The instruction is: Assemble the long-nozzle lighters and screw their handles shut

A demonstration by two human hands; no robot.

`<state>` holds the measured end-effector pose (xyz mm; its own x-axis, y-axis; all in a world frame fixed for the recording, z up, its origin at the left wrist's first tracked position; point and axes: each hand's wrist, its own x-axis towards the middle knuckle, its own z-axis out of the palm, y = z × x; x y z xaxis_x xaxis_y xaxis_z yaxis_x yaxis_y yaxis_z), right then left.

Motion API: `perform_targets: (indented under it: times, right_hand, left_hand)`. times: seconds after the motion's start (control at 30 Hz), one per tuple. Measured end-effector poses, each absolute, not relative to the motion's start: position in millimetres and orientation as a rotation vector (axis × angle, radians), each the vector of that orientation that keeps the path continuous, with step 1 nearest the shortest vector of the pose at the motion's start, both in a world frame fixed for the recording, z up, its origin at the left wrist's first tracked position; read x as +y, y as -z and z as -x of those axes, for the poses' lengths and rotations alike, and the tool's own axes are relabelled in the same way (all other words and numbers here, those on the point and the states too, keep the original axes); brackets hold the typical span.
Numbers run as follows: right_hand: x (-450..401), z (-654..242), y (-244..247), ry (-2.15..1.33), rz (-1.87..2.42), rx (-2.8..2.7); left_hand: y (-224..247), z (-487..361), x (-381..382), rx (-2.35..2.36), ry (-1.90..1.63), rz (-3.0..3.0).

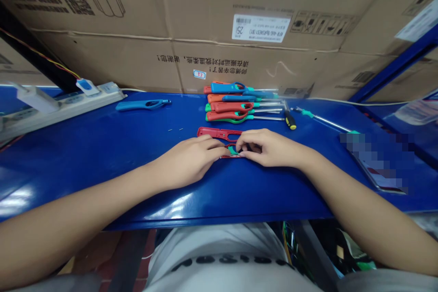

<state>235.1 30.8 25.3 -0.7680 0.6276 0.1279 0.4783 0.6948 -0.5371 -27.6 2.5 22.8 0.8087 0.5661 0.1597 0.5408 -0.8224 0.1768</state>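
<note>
Lighter shell (232,156), red, open, green piece (233,150) inside

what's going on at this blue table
A person's left hand and right hand are working together on an opened red lighter casing with a green part inside. A separate red casing half lies just beyond. Farther back are a pile of long-nosed lighters and a yellow-and-black screwdriver.

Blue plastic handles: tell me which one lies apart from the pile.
The blue plastic handle on the left, nearest the white plastic power strip; the other blue ones lie in the multicoloured pile.
</note>
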Motion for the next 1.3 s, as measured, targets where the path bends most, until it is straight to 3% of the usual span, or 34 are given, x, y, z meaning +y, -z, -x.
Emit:
perform_targets:
  times: [0.2,0.6,0.73,1.03,1.13,1.3]
  right_hand:
    - [28.3,-234.3,-25.8,-0.555,0.86,-2.675]
    - [28.4,-230.3,-19.0,-0.61,0.819,-2.56]
    - [32.5,-232.1,-15.5,-0.443,0.901,-2.474]
    - [45.0,-236.7,-11.0,-0.331,1.015,-2.442]
    - [43.5,-234.0,-14.9,-0.461,1.035,-2.268]
    - [42.1,-229.6,-19.1,-1.096,1.13,-1.836]
  left_hand:
    - [-23.6,26.8,1.7,0.904,-0.312,-2.851]
    - [-20.8,27.4,2.5,0.875,-0.339,-2.891]
    - [-18.3,28.0,3.5,0.869,-0.355,-2.886]
    - [-13.2,27.0,5.6,0.805,-0.601,-2.745]
    - [-20.2,29.5,8.6,0.873,-0.733,-2.754]
    - [-25.8,36.2,18.7,0.996,-0.857,-2.875]
